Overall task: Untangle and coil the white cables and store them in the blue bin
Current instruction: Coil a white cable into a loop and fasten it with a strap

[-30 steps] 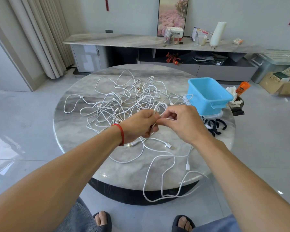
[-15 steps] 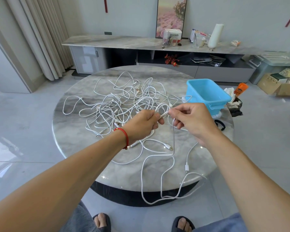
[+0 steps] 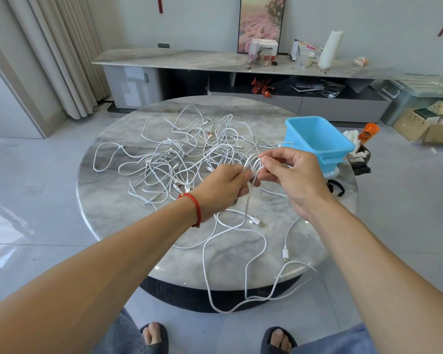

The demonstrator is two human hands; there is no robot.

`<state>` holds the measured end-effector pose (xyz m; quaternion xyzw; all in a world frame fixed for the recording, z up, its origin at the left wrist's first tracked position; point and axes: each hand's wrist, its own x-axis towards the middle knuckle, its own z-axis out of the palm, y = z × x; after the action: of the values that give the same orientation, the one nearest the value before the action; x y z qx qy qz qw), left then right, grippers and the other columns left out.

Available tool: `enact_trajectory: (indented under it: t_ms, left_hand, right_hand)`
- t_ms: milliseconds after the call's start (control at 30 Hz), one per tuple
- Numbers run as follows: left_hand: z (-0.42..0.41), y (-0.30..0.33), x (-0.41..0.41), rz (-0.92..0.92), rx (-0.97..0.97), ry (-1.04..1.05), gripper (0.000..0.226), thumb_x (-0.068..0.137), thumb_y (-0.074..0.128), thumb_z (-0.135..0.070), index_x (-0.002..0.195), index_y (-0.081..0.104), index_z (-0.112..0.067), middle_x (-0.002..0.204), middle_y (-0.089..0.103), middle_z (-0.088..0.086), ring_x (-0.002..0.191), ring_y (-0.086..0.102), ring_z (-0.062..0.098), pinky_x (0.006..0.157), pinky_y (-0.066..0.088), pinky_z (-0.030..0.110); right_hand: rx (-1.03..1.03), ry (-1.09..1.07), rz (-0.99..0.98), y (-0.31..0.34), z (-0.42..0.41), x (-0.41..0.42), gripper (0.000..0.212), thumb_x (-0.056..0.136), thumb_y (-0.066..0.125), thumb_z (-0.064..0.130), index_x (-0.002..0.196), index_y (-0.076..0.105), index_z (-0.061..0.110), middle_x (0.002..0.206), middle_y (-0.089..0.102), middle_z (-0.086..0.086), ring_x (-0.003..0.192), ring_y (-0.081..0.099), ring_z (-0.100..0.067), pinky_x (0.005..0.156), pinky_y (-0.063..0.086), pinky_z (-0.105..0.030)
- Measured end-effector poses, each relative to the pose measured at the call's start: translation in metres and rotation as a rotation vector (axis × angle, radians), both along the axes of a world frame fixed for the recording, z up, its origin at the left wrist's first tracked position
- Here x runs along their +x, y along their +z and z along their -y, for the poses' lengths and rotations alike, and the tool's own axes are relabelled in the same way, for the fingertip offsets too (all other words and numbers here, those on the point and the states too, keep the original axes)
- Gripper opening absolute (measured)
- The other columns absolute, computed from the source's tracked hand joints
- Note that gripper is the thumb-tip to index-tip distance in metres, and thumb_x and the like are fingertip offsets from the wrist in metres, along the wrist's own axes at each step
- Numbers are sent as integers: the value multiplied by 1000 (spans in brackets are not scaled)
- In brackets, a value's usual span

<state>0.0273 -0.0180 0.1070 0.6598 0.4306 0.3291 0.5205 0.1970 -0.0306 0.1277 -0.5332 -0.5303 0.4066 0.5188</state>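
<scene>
Cable [image 3: 251, 200]: small loops held between left hand [image 3: 221, 189] and right hand [image 3: 290, 175], both pinching it mid-tabletop; its tail hangs near, over the edge. Tangle [image 3: 189, 154]: far left. Bin [image 3: 317, 139]: far right, nearest the right hand.

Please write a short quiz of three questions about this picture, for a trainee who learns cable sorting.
1. True or false: the blue bin already holds coiled cables.
2. What does the left hand grip?
3. Where does the slack of the held cable hang? A) over the near table edge B) into the bin C) over the far table edge

Key:
1. False; it looks empty.
2. Loops of the white cable, which the right hand also pinches.
3. A
</scene>
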Motion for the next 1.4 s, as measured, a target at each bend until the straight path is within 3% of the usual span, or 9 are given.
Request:
enact_trajectory:
  t_ms: [133,333,567,700,867,967,1133,1267,1400]
  left_hand:
    - [1,-3,2,-48,-21,-2,33,109,40,-25,87,62,-10,64,45,0,59,36,18,53,32,28]
    - [5,-1,4,9,-159,-8,30,109,39,-26,85,55,-15,70,50,2,60,38,12,53,31,22]
    - [11,5,3,39,-207,-24,25,108,41,-30,94,52,-12,81,50,9,61,39,12,55,31,24]
    - [3,1,1,179,-233,52,26,109,38,-21,87,48,-13,61,53,3,58,36,19,52,27,30]
    - [-10,-2,-8,341,-237,287,28,108,38,-15,83,48,-11,52,49,1,60,52,23,55,37,32]
    - [-15,-3,-12,509,-321,418,30,108,34,-10,80,44,-12,52,40,0,50,45,17,53,43,30]
    - [-25,-4,-18,724,-424,497,32,107,29,-6,77,39,-13,56,30,-1,43,27,11,41,35,21]
    - [-26,-2,-23,703,-424,516,34,105,27,-2,75,38,-14,59,25,-2,44,18,9,36,22,19]
    - [-28,3,-31,604,-395,495,31,106,31,-6,77,38,-15,59,32,-2,41,22,8,36,21,18]
  right_hand:
    - [58,-50,296,-2,-2,-2,9,98,68,13,91,72,17,64,70,1,53,60,-9,62,55,-25]
    - [140,-94,449,-6,-7,-5,8,98,69,17,94,74,12,62,64,7,46,56,-2,55,44,-14]
    - [150,-66,408,-6,-8,-4,6,97,69,15,94,72,11,63,65,1,44,57,-5,50,49,-22]
    - [56,-69,202,-7,-7,-7,14,102,62,25,102,68,12,91,72,-4,61,67,-14,59,58,-33]
    - [-377,225,85,-21,12,-29,41,111,37,42,109,63,11,105,75,-21,81,73,-28,84,60,-49]
    - [-547,420,94,-29,23,-44,42,106,40,55,114,60,18,104,79,-11,99,76,-25,97,56,-44]
    - [-505,588,193,-37,30,-56,26,105,54,42,114,64,20,124,71,-3,114,69,-19,109,48,-46]
    - [-461,604,132,-34,30,-57,25,109,46,28,90,59,18,92,76,-16,91,72,-26,100,51,-43]
    - [-298,485,379,-28,24,-44,30,107,49,27,88,69,15,57,54,6,57,64,-19,69,57,-40]
